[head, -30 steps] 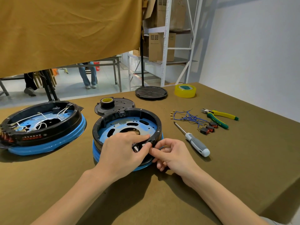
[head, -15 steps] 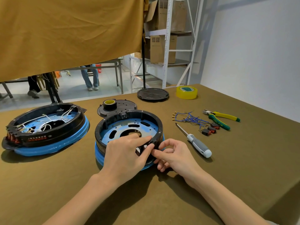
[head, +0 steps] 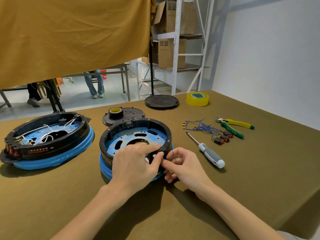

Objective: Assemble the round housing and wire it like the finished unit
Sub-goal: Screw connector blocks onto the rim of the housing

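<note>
Both hands, left hand (head: pixel 133 163) and right hand (head: pixel 181 168), are pinching the round housing's (head: pixel 135 134) near rim on the olive-clothed desk (head: pixel 259 179) (white wall (head: pixel 268 58) rising beyond the right hand).

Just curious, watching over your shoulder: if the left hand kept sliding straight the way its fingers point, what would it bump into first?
Most likely the black rim of the round housing: the left hand points up and right, fingertips already at that wall. Past it lies the screwdriver, though depth is hard to judge.
</note>
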### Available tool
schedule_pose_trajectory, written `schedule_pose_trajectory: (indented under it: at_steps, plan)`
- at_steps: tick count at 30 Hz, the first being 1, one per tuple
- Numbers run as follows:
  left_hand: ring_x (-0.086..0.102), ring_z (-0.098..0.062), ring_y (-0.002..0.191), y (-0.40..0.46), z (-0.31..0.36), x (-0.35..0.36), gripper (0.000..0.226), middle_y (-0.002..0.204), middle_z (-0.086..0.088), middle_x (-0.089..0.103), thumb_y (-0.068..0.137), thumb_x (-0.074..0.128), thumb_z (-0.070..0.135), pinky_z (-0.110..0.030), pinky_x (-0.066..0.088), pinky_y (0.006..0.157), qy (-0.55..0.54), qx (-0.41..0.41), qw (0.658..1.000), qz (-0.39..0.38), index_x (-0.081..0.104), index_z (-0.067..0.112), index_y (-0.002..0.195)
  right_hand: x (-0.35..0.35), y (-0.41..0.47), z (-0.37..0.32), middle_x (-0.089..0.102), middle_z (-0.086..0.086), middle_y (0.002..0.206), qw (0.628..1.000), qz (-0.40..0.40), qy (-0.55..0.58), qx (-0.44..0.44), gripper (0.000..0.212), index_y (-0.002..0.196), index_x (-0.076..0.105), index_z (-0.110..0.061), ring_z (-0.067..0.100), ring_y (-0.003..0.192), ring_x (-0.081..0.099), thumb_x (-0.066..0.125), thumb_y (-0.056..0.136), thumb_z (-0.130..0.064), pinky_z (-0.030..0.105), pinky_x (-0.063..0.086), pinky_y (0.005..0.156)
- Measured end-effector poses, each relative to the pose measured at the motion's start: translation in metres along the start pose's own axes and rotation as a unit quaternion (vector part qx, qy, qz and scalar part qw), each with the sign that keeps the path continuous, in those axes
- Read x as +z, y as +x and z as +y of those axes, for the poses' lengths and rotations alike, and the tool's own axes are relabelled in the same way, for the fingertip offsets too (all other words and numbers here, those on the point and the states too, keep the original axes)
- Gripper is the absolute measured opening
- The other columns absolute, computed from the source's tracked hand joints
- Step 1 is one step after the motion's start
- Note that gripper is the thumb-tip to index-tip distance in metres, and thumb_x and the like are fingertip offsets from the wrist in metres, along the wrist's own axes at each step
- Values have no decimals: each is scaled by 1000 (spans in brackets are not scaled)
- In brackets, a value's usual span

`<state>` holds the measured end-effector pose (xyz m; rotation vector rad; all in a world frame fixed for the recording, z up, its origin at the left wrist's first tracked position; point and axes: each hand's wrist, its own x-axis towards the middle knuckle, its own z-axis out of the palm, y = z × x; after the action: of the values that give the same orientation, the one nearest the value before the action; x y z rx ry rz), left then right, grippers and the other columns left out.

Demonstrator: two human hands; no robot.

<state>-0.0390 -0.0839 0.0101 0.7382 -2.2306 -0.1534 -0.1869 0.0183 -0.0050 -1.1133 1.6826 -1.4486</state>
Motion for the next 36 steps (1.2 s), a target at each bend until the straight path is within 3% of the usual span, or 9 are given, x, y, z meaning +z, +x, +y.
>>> schedule_pose_trajectory:
  at_steps: [8, 11, 13, 15, 17, 20, 27, 32, 36]
  plan:
    - [68, -1, 85, 7, 0, 4, 33, 94, 16, 78, 91, 65, 53, -21, 57, 66, 6, -9, 1000, 1, 76, 35, 117, -9, 8, -5, 76, 8, 77, 998, -7, 36, 41, 21, 98, 66, -6, 18, 66, 72, 79, 88, -20, 27, 60, 61]
    - [65, -6, 71, 4, 2, 3, 30, 80, 15, 74, 91, 67, 51, -26, 55, 54, 15, -5, 1000, 6, 78, 34, 113, -27, 13, -6, 72, 3, 72, 993, 112, -33, -34, 16, 88, 67, -13, 16, 60, 67, 79, 89, -23, 29, 57, 54]
    - [61, -6, 65, 4, 2, 3, 29, 74, 15, 70, 92, 67, 50, -27, 53, 51, 19, -3, 1000, 5, 79, 34, 112, -54, 23, -7, 69, -1, 71, 956, 248, -133, -79, 13, 83, 66, -17, 17, 65, 66, 75, 90, -24, 36, 57, 59]
    - [61, -5, 67, 6, 1, 1, 30, 76, 17, 70, 92, 65, 50, -26, 53, 53, 15, 3, 1000, -5, 77, 35, 115, -86, 33, -6, 70, -3, 89, 906, 318, -277, -36, 7, 94, 66, -22, 24, 86, 68, 66, 94, -28, 38, 54, 74]
    - [63, -3, 71, 6, 0, 0, 31, 82, 18, 72, 93, 64, 50, -23, 54, 56, 4, 16, 1000, -16, 76, 35, 118, -112, 44, 3, 64, 5, 115, 854, 303, -417, 67, 22, 116, 65, -21, 33, 106, 65, 56, 100, -33, 41, 50, 83]
    - [65, -2, 75, 6, -3, -2, 33, 89, 19, 73, 93, 63, 48, -21, 55, 58, -2, 31, 999, -34, 75, 34, 121, -128, 53, 18, 52, 14, 127, 817, 237, -506, 143, 31, 128, 61, -18, 40, 110, 62, 48, 105, -35, 43, 50, 86]
    - [67, -1, 82, 5, -4, -4, 36, 97, 19, 75, 94, 62, 47, -18, 57, 64, -4, 42, 998, -48, 72, 34, 126, -129, 60, 21, 54, 12, 128, 828, 225, -505, 90, 29, 130, 64, -24, 34, 111, 61, 55, 103, -22, 40, 49, 82]
    - [67, -1, 85, 5, -6, -5, 37, 100, 19, 75, 94, 65, 44, -17, 56, 66, -10, 51, 997, -61, 69, 35, 130, -128, 55, 13, 59, 10, 118, 859, 268, -436, 31, 25, 119, 63, -16, 29, 106, 60, 66, 95, -14, 42, 52, 86]
    - [66, 1, 100, 7, -12, -6, 42, 112, 19, 73, 92, 68, 40, -10, 50, 84, -19, 69, 994, -84, 67, 32, 134, -101, 43, -8, 65, 2, 97, 903, 282, -312, -84, 17, 108, 72, -18, 14, 89, 62, 73, 91, -17, 22, 47, 74]
